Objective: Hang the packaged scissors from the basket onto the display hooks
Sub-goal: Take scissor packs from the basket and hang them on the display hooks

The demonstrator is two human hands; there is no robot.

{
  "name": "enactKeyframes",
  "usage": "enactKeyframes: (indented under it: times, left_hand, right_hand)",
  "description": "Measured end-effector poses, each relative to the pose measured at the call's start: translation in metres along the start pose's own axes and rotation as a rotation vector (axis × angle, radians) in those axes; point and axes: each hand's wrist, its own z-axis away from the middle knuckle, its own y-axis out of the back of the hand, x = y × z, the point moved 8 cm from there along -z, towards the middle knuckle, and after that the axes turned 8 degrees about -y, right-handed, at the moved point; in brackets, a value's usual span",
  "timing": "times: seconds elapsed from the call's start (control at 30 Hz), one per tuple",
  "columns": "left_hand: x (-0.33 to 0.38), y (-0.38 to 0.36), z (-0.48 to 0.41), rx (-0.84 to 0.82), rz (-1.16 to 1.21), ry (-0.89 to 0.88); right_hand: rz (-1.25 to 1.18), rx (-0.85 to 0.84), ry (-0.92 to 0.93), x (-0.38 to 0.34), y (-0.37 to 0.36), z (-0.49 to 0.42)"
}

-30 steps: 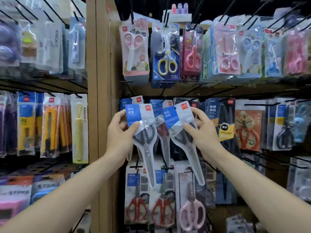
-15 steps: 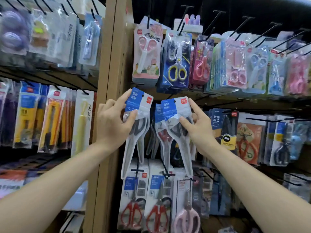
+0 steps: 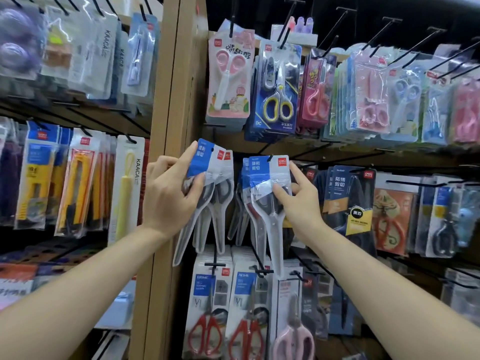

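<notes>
My left hand [image 3: 171, 193] grips a clear pack of black-handled scissors [image 3: 205, 175] with a blue and white header, tilted, its top by a black display hook [image 3: 214, 149] where a like pack hangs behind it. My right hand [image 3: 298, 201] pinches a second, matching scissors pack [image 3: 267, 183] between thumb and forefinger. Its header hole sits at the tip of another hook [image 3: 270, 159], in front of several hanging packs. The basket is out of view.
A wooden upright [image 3: 171, 100] stands just left of my left hand. Rows of hooks carry children's scissors [image 3: 228, 76] above and red-handled scissors [image 3: 205, 331] below. Utility knives [image 3: 75, 185] hang on the left bay. Long bare hook rods [image 3: 376, 35] jut out at upper right.
Both hands have risen with their packs toward the hooks. The right pack's header now meets its hook; the left pack tilts up near the left hook. The view has shifted nearer the shelf.
</notes>
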Motion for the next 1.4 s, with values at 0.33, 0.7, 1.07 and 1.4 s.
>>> enactKeyframes:
  times: [0.33,0.7,1.07,1.4]
  left_hand:
    - [-0.002,0.000,0.004,0.015,-0.025,-0.003]
    - [-0.003,0.000,0.004,-0.002,0.008,0.008]
    - [-0.007,0.011,0.002,-0.154,-0.062,-0.076]
    - [-0.017,0.015,0.012,-0.186,-0.397,-0.057]
  right_hand:
    - [1.200,0.019,0.494,-0.006,-0.033,0.022]
    - [1.084,-0.181,0.205,-0.002,-0.062,0.011]
    - [-0.316,-0.240,-0.320,-0.010,-0.112,0.003]
    - [-0.310,-0.095,-0.225,-0.015,-0.110,-0.012]
